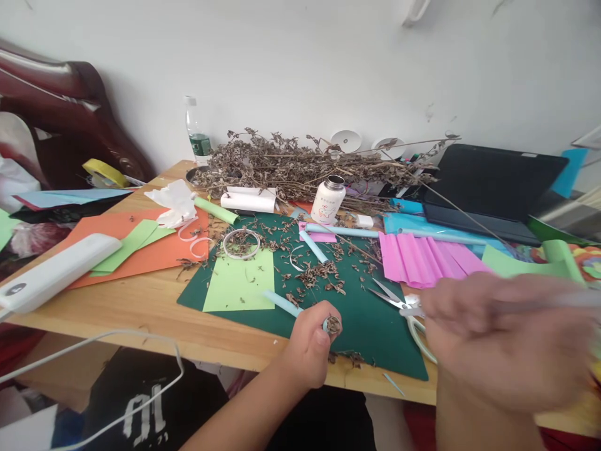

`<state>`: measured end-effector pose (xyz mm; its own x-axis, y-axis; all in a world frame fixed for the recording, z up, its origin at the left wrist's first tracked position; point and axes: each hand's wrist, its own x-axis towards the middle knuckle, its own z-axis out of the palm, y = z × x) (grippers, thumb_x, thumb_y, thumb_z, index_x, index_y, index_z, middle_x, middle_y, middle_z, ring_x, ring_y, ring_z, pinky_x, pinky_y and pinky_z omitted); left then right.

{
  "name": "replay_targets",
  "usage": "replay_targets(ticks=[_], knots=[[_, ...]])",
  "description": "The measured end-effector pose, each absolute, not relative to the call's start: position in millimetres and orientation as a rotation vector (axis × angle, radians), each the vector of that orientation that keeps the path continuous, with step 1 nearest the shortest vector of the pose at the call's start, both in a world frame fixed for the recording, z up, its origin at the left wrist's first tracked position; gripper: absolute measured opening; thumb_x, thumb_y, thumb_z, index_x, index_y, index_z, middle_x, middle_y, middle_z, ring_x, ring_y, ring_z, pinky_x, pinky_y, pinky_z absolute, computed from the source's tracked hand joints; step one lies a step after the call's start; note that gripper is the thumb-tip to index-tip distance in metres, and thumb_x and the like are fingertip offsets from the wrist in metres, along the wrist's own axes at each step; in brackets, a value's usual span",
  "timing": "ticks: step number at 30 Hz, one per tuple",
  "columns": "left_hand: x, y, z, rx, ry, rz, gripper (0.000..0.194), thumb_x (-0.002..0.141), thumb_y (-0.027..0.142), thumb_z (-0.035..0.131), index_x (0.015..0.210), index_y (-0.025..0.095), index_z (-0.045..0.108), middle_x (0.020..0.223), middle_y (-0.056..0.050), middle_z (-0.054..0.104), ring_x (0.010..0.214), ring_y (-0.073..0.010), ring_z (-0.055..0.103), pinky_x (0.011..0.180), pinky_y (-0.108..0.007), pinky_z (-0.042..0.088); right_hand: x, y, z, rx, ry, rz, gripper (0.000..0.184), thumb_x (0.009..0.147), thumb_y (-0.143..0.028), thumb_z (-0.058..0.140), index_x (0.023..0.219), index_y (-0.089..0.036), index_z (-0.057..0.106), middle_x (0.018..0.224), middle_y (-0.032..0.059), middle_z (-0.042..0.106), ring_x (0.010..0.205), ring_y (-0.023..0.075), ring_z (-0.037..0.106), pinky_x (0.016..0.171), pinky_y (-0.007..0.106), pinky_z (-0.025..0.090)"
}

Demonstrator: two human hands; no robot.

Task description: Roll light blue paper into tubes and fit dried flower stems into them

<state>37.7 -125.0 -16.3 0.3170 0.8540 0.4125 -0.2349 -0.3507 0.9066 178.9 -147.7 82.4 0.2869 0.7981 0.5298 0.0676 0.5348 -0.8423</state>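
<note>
My left hand (313,344) is closed around a light blue paper tube (284,304). Dried leaves (333,324) fill the tube's near end, which pokes out beside my thumb. My right hand (502,341), smeared by motion, is raised at the right with its fingers wrapped round a thin pale rod (558,302); its kind is unclear. White-handled scissors (399,303) lie partly open just left of my right hand. Below the hands is a green cutting mat (375,344), strewn with crumbled dried leaves (323,275) and a shorter blue paper tube (313,246).
Dried branches (300,163) stretch along the wall behind a white open bottle (327,202). Pink pleated paper (427,258) and a laptop (493,188) are at the right. Orange paper (136,238), a white oblong device (61,272) and a cable (173,347) occupy the left.
</note>
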Motion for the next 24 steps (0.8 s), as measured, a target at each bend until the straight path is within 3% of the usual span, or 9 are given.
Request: replay_targets(ticks=[5, 10, 14, 19, 24], knots=[[40, -126, -13, 1.425, 0.626, 1.298, 0.04, 0.08, 0.046, 0.028, 0.056, 0.017, 0.037, 0.05, 0.001, 0.032, 0.048, -0.0102, 0.03, 0.049, -0.025, 0.024, 192, -143, 15, -1.722, -1.823, 0.153, 0.02, 0.082, -0.033, 0.038, 0.076, -0.02, 0.053, 0.057, -0.0003, 0.052, 0.052, 0.0141, 0.048, 0.048, 0.026, 0.035], [38, -125, -7, 1.203, 0.62, 1.346, 0.036, 0.077, 0.039, 0.033, 0.049, 0.017, 0.035, 0.045, 0.002, 0.032, 0.045, -0.0101, 0.029, 0.045, -0.025, 0.022, 213, -144, -33, -1.924, -2.129, -0.23, 0.026, 0.084, -0.028, 0.033, 0.082, -0.017, 0.057, 0.073, 0.0063, 0.06, 0.069, 0.0186, 0.055, 0.06, 0.029, 0.04], [32, -125, 6, 1.07, 0.566, 1.351, 0.032, 0.072, 0.037, 0.037, 0.047, 0.017, 0.037, 0.043, 0.002, 0.034, 0.043, -0.0101, 0.03, 0.043, -0.025, 0.022, 216, -141, -38, -1.971, -2.134, -0.391, 0.024, 0.082, -0.027, 0.037, 0.089, -0.018, 0.059, 0.086, 0.0085, 0.061, 0.079, 0.0224, 0.055, 0.068, 0.035, 0.04], [28, -132, 26, 0.85, 0.49, 1.257, 0.029, 0.069, 0.038, 0.037, 0.048, 0.018, 0.036, 0.04, 0.003, 0.03, 0.039, -0.0095, 0.029, 0.043, -0.025, 0.022, 188, -157, -13, -1.673, -2.086, -0.157, 0.033, 0.079, -0.032, 0.043, 0.107, -0.017, 0.05, 0.107, 0.0115, 0.055, 0.1, 0.0259, 0.049, 0.083, 0.042, 0.038], [27, -144, 38, 0.749, 0.454, 1.223, 0.033, 0.074, 0.043, 0.03, 0.055, 0.018, 0.036, 0.045, 0.003, 0.033, 0.045, -0.0109, 0.035, 0.052, -0.028, 0.032, 140, -182, 2, -1.311, -1.943, 0.5, 0.048, 0.077, -0.032, 0.046, 0.12, -0.019, 0.032, 0.107, 0.009, 0.057, 0.094, 0.0208, 0.056, 0.074, 0.03, 0.048]])
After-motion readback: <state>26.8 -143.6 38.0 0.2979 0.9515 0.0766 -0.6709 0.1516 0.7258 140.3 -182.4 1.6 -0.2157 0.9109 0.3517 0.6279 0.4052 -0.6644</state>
